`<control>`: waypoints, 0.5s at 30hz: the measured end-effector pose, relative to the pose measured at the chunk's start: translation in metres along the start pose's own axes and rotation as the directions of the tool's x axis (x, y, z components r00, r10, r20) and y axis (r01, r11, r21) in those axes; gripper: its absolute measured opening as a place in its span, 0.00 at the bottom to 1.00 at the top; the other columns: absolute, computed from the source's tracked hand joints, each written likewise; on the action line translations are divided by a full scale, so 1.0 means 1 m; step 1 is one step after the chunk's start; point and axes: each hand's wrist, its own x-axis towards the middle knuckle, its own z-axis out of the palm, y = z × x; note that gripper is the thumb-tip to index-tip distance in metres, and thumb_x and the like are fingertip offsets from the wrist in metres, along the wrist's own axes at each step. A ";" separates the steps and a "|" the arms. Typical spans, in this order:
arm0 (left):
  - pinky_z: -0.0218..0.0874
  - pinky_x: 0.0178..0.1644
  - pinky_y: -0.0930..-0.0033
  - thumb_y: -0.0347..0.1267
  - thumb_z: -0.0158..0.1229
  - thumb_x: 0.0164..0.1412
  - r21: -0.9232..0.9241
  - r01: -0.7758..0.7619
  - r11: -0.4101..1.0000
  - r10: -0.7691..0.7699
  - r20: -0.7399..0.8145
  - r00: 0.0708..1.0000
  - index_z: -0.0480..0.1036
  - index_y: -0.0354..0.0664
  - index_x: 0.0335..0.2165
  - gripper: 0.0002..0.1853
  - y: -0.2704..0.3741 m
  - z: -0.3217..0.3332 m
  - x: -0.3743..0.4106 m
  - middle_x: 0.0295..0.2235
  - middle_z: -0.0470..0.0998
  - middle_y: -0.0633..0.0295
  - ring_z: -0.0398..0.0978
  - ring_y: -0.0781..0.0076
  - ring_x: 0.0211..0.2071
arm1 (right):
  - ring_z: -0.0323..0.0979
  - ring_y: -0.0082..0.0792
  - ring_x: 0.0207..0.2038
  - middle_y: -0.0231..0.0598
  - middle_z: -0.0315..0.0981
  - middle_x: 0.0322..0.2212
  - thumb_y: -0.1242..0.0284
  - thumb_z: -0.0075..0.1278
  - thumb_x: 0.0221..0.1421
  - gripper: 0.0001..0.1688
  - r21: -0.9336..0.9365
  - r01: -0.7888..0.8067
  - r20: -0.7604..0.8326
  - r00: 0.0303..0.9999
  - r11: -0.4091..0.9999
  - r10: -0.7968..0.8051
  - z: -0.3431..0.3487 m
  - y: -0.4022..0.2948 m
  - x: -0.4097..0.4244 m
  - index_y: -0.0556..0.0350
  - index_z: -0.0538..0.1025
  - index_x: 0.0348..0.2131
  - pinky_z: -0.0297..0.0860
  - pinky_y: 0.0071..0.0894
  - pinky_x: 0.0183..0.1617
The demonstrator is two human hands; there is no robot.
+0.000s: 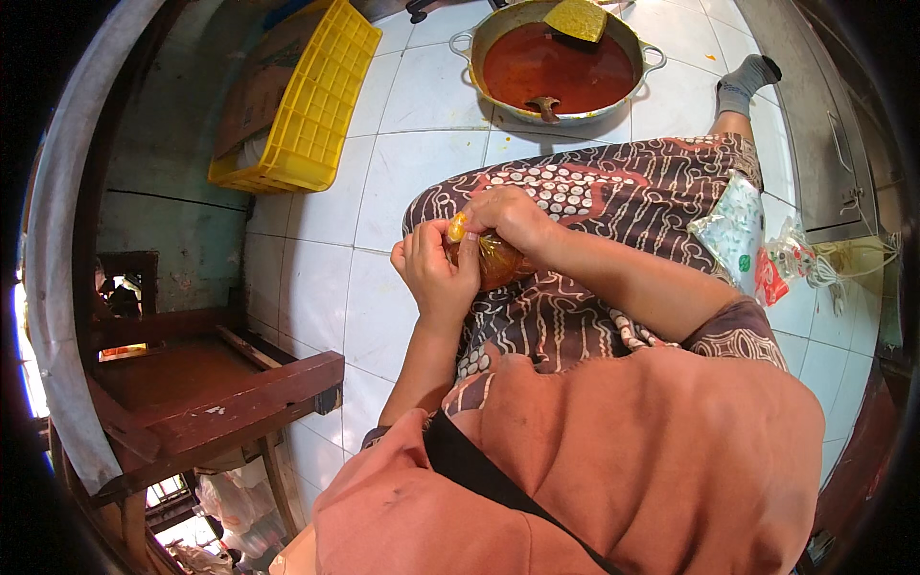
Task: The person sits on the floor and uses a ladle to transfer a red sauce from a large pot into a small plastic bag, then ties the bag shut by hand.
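Observation:
A clear plastic bag point(497, 260) bulging with reddish-orange sauce rests above my lap. My left hand point(435, 260) grips its gathered neck from the left, thumb pressed against the plastic. From the upper right, my right hand point(509, 215) pinches the same neck. Between the fingers of both hands a yellow-stained tip point(457, 227) sticks up; whether it is the twisted bag end or a stained fingertip is hard to tell. Beyond my knee a wide two-handled metal pan point(470, 68) holds red-orange sauce point(532, 72), with a wooden-looking handle or ladle point(545, 108) at its near rim.
A yellow-coated scoop point(576, 19) lies over the pan's far rim. At upper left stands a yellow plastic crate point(316, 108) holding cardboard. A brown wooden bench point(215, 410) is at left. Printed plastic packs point(734, 230) lie by my right thigh, near a metal cabinet point(819, 108). White tiles point(424, 93) cover the floor.

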 end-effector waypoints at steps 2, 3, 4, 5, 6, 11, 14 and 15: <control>0.47 0.41 0.62 0.35 0.57 0.49 -0.012 0.005 1.000 -0.005 0.004 1.000 0.68 0.41 0.28 0.10 0.003 0.001 0.004 0.25 0.69 0.63 0.66 0.64 0.29 | 0.69 0.34 0.27 0.42 0.72 0.20 0.80 0.48 0.35 0.05 -0.265 0.143 0.014 0.989 0.953 -0.144 -0.003 0.004 0.000 0.64 0.75 0.18 0.65 0.26 0.35; 0.47 0.42 0.62 0.35 0.57 0.49 -0.016 0.008 1.000 -0.008 0.006 1.000 0.68 0.41 0.28 0.10 0.004 0.001 0.005 0.25 0.69 0.63 0.66 0.64 0.29 | 0.69 0.35 0.27 0.43 0.72 0.20 0.81 0.48 0.34 0.04 -0.377 0.168 0.020 0.985 0.911 -0.174 -0.004 0.003 0.000 0.64 0.75 0.17 0.65 0.27 0.34; 0.47 0.42 0.62 0.35 0.57 0.49 -0.019 0.008 1.000 -0.008 0.004 1.000 0.68 0.41 0.28 0.10 0.004 0.002 0.005 0.25 0.69 0.63 0.66 0.64 0.29 | 0.69 0.36 0.27 0.43 0.72 0.19 0.81 0.49 0.33 0.03 -0.482 0.191 0.028 0.979 0.855 -0.202 -0.004 0.002 0.000 0.63 0.75 0.16 0.66 0.28 0.34; 0.47 0.42 0.62 0.34 0.57 0.49 -0.022 0.008 1.000 -0.008 0.002 1.000 0.68 0.41 0.28 0.10 0.004 0.003 0.005 0.25 0.69 0.63 0.66 0.64 0.30 | 0.70 0.36 0.28 0.42 0.73 0.21 0.77 0.49 0.34 0.05 -0.459 0.148 0.002 0.986 0.876 -0.165 -0.005 0.004 0.000 0.61 0.75 0.18 0.65 0.29 0.36; 0.47 0.43 0.62 0.34 0.57 0.49 -0.027 0.006 1.000 -0.006 0.000 1.000 0.68 0.41 0.28 0.09 0.005 0.003 0.005 0.25 0.69 0.62 0.66 0.64 0.30 | 0.70 0.37 0.29 0.41 0.73 0.22 0.73 0.49 0.35 0.07 -0.436 0.105 -0.025 0.991 0.894 -0.129 -0.007 0.005 -0.001 0.58 0.76 0.19 0.65 0.30 0.38; 0.49 0.44 0.62 0.30 0.57 0.49 -0.065 -0.049 0.997 0.048 -0.017 0.999 0.68 0.40 0.27 0.07 0.003 0.007 0.003 0.26 0.70 0.61 0.67 0.63 0.31 | 0.71 0.35 0.27 0.40 0.74 0.21 0.70 0.51 0.34 0.09 -0.136 -0.235 -0.220 0.954 0.962 0.202 -0.005 -0.001 -0.001 0.56 0.76 0.20 0.66 0.29 0.35; 0.53 0.42 0.65 0.27 0.58 0.48 -0.220 -0.054 0.974 0.053 -0.013 0.999 0.68 0.39 0.27 0.06 -0.004 0.013 0.003 0.27 0.71 0.61 0.68 0.65 0.30 | 0.69 0.29 0.26 0.37 0.72 0.22 0.77 0.49 0.34 0.09 -0.013 -0.295 -0.199 0.937 0.955 0.287 -0.005 -0.004 0.000 0.59 0.75 0.24 0.65 0.25 0.33; 0.55 0.40 0.67 0.26 0.58 0.48 -0.285 -0.048 0.957 0.048 -0.007 0.999 0.69 0.38 0.27 0.06 -0.008 0.014 0.003 0.27 0.71 0.61 0.68 0.67 0.30 | 0.67 0.27 0.27 0.35 0.70 0.24 0.81 0.47 0.34 0.10 0.011 -0.301 -0.164 0.940 0.954 0.299 -0.006 -0.011 0.000 0.61 0.74 0.25 0.64 0.23 0.34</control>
